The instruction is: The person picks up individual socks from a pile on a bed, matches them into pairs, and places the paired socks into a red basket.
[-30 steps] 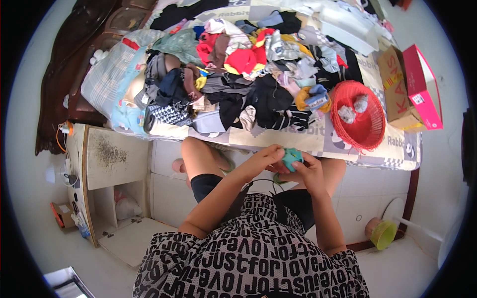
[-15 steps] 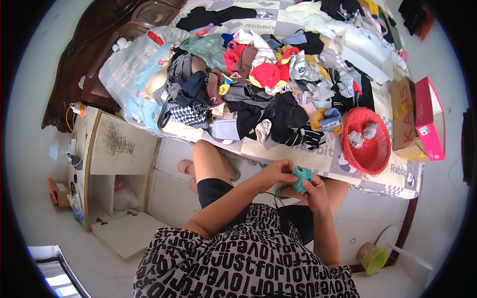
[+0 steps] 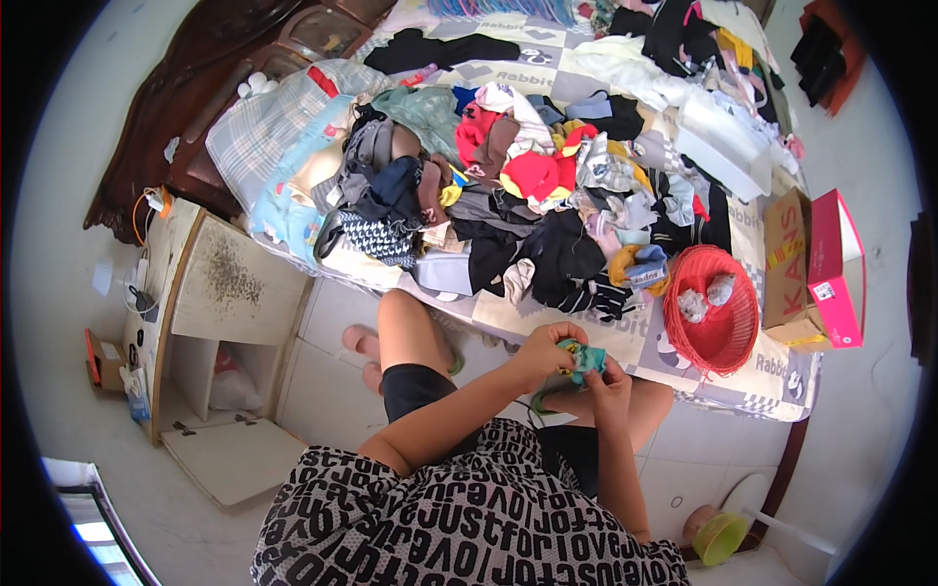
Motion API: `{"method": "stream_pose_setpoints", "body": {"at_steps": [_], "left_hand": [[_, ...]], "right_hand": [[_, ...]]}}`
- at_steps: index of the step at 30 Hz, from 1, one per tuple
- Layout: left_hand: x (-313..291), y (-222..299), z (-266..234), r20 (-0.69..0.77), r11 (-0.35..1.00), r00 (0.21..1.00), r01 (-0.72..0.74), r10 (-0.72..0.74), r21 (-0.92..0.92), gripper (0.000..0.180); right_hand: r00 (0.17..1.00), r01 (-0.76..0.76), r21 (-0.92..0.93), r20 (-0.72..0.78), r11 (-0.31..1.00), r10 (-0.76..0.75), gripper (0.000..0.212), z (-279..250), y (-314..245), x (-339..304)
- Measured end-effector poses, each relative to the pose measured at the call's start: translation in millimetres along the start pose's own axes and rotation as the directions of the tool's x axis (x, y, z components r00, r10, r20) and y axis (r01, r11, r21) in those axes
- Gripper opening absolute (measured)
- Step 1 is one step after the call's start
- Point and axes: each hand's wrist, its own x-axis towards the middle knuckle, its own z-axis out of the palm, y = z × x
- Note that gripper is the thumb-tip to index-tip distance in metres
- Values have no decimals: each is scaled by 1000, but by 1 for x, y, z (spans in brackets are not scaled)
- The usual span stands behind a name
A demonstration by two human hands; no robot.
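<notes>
1. Passable over the bare strip of bedsheet [image 3: 630,347] just beyond the right hand [image 3: 610,389].
2. Blocked farther in by heaped clothes [image 3: 537,181].
3. Hemmed at right by a red basket [image 3: 711,337], then cardboard box [image 3: 787,230] and pink box [image 3: 827,259].
4. Open at left, above floor tiles [image 3: 324,330] between bent leg [image 3: 403,330] and cabinet [image 3: 220,293].

black-lettered shirt [image 3: 469,518], grey-lettered bedsheet [image 3: 493,313], red-lettered cardboard box [image 3: 787,249]

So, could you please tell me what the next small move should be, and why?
Probably spread the teal cloth a little, since the left hand and right hand both hold it and it looks bunched.
</notes>
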Motion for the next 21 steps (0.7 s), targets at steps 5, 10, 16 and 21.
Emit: {"method": "stream_pose_setpoints", "body": {"at_steps": [5, 10, 16, 21], "left_hand": [[-12, -10, 45, -40, 570, 855, -309, 518, 761, 17], [-12, -1, 50, 132, 510, 854, -417, 504, 752, 18], [10, 66, -55, -67, 222, 468, -284, 881, 933, 30], [6, 130, -173, -209, 134, 122, 449, 970, 884, 67]], "right_hand": [[917, 166, -472, -248, 866, -312, 18, 16, 11, 2], [900, 83, -248, -398, 965, -179, 23, -8, 24, 14], [704, 19, -263, -681, 965, -200, 39, -98, -6, 45], [651, 267, -213, -679, 940, -339, 49, -141, -31, 49]]}}
